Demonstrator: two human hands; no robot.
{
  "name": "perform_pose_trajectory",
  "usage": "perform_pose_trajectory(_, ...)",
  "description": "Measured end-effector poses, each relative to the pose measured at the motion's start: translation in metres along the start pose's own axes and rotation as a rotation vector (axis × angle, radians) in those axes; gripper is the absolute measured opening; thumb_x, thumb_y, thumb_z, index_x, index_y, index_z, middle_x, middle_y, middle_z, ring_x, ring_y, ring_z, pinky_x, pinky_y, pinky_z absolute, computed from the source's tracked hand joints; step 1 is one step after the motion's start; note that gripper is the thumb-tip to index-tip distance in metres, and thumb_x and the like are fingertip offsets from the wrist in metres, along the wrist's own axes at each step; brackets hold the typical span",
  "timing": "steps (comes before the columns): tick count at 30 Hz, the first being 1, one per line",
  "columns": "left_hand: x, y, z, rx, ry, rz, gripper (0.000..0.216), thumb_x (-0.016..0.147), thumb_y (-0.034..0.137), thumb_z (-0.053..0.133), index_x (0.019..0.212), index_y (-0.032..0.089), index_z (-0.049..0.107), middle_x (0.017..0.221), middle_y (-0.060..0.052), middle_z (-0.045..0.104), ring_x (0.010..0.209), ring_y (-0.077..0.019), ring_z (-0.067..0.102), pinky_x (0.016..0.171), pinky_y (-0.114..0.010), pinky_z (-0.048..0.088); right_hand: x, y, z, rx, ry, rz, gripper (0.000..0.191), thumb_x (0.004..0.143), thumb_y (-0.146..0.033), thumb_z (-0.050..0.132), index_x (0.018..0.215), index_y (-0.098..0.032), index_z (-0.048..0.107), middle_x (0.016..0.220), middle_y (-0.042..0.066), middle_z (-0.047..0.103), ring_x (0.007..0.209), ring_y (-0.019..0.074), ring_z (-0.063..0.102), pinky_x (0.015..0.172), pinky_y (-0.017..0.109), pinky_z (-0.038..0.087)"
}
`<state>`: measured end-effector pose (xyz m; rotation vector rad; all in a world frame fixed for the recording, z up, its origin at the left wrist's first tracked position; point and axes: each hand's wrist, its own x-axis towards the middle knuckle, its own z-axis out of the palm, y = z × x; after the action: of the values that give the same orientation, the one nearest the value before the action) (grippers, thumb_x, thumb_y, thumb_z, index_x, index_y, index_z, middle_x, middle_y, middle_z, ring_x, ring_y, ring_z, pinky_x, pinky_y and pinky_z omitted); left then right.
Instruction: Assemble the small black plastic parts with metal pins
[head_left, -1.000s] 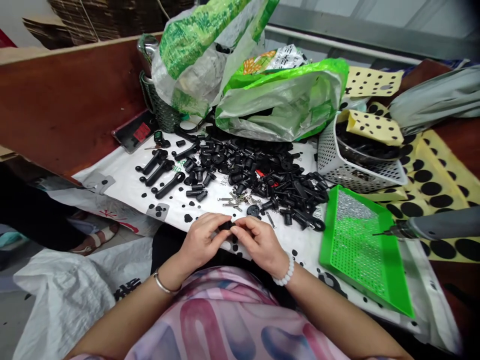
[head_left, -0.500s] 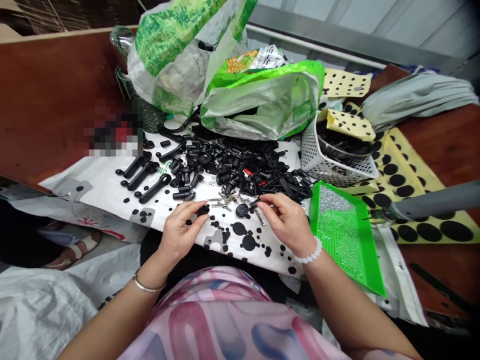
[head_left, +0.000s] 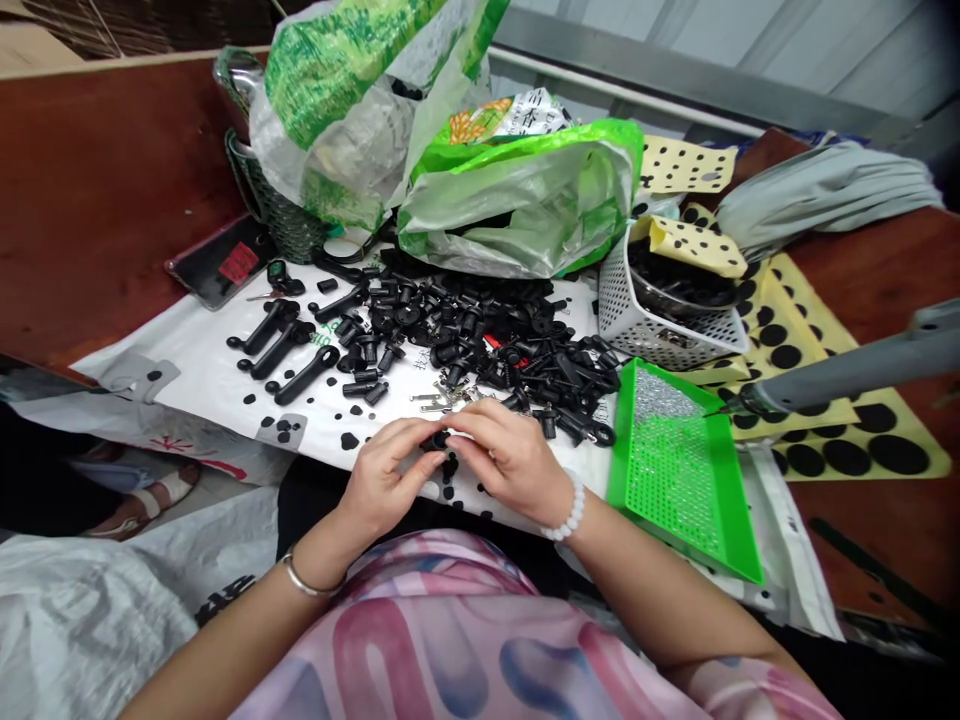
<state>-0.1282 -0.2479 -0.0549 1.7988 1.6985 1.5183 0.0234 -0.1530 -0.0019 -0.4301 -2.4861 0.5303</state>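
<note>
My left hand (head_left: 386,480) pinches a small black plastic part (head_left: 433,441) between thumb and fingers, low over the front of the white sheet. Against it, fingertips nearly touching, my right hand (head_left: 517,465) is closed; what it holds is hidden behind its fingers. Just beyond both hands lie several thin metal clips (head_left: 433,400). A heap of black plastic parts (head_left: 457,320), many of them short cylinders, spreads behind the clips. To the left, several black crank-like handles (head_left: 304,376) lie side by side.
A green perforated tray (head_left: 679,480) with small silvery bits lies at the right, below a grey tool shaft (head_left: 847,385). Behind it stand a white basket (head_left: 667,335) and yellow dotted sheets (head_left: 892,440). Green plastic bags (head_left: 517,220) and a phone (head_left: 225,262) lie at the back.
My right hand has moved left from the edge of the heap to meet my left hand. My left hand has come slightly right and lower, still with the small black part.
</note>
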Motion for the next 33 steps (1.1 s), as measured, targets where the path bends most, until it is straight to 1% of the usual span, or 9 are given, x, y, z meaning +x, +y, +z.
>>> perform_pose_trajectory(4,-0.004,-0.004,0.0,0.038,-0.031,-0.013,0.022,0.083,0.023,0.056,0.104,0.02,0.06,0.096,-0.007,0.065,0.089,-0.0172,0.061,0.08,-0.03,0.051,0.001,0.001,0.008,-0.088,-0.064,-0.052,0.022,0.091,-0.02,0.042,0.1,-0.016,0.062,0.089,0.009,0.065,0.074,0.0148,0.061,0.064,0.024,0.05)
perform_pose_trajectory(9,-0.007,-0.009,0.0,0.045,-0.036,-0.023,0.022,0.082,0.022,0.058,0.104,0.02,0.06,0.095,-0.006,0.065,0.089,-0.017,0.06,0.079,-0.029,0.05,-0.002,0.006,0.01,-0.005,-0.106,-0.061,0.021,0.091,-0.017,0.041,0.101,-0.015,0.059,0.087,0.009,0.064,0.076,0.0155,0.06,0.067,0.025,0.051)
perform_pose_trajectory(16,-0.006,-0.007,0.0,0.06,-0.025,0.001,0.022,0.082,0.021,0.058,0.104,0.019,0.059,0.097,-0.007,0.064,0.09,-0.017,0.06,0.08,-0.03,0.05,-0.006,0.007,0.013,-0.042,-0.023,-0.048,0.016,0.091,-0.02,0.044,0.092,-0.014,0.059,0.079,0.008,0.062,0.069,0.0147,0.058,0.062,0.025,0.048)
perform_pose_trajectory(23,-0.01,-0.01,0.005,0.14,-0.006,0.061,0.023,0.082,0.018,0.057,0.104,0.017,0.06,0.099,-0.009,0.064,0.094,-0.0185,0.06,0.083,-0.032,0.05,-0.013,0.004,0.024,-0.06,-0.024,-0.026,0.019,0.091,-0.021,0.043,0.083,-0.013,0.059,0.073,0.007,0.059,0.064,0.0136,0.055,0.057,0.023,0.045)
perform_pose_trajectory(28,-0.008,-0.006,0.006,0.2,0.023,0.138,0.021,0.081,0.016,0.057,0.102,0.016,0.061,0.094,-0.009,0.065,0.089,-0.0184,0.06,0.079,-0.031,0.051,-0.015,0.002,0.025,-0.043,-0.018,0.037,0.022,0.091,-0.022,0.041,0.078,-0.015,0.057,0.068,0.005,0.054,0.061,0.0133,0.051,0.056,0.024,0.042)
perform_pose_trajectory(33,-0.006,-0.002,0.005,0.254,0.023,0.187,0.021,0.083,0.016,0.055,0.103,0.017,0.059,0.091,-0.008,0.064,0.087,-0.0182,0.059,0.078,-0.032,0.051,-0.018,-0.001,0.026,0.039,-0.006,0.168,0.019,0.089,-0.022,0.045,0.073,-0.016,0.055,0.066,0.002,0.051,0.059,0.0123,0.049,0.057,0.024,0.039)
